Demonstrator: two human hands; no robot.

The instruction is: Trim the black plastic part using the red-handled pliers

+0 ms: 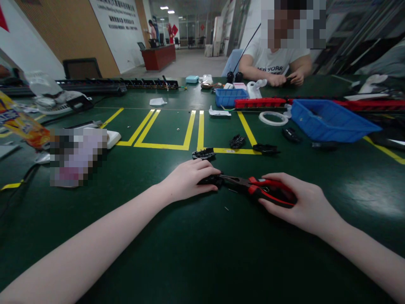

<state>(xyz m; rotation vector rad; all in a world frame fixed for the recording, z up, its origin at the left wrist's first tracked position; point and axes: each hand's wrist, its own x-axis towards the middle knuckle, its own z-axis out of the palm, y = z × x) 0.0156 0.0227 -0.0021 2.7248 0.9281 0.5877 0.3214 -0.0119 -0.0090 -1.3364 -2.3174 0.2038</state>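
My left hand (191,179) is closed on a small black plastic part (211,180), pressing it near the green tabletop. In my right hand (300,202) is a pair of long-nose pliers (265,190) with red and black handles. The jaws of the pliers point left and meet the part beside my left fingertips; the exact contact is too small to tell. Two thin metal pins lie on the table just below the jaws. Behind my left hand sits another black plastic part (204,154), and two more black pieces (237,141) (266,148) lie further right.
A large blue bin (332,120) stands at the right, with a white ring (274,118) beside it. A smaller blue bin (227,97) is further back. Yellow tape (161,146) marks the table. Across it sits a person, hands on a small dark item. A snack bag (25,122) is at left.
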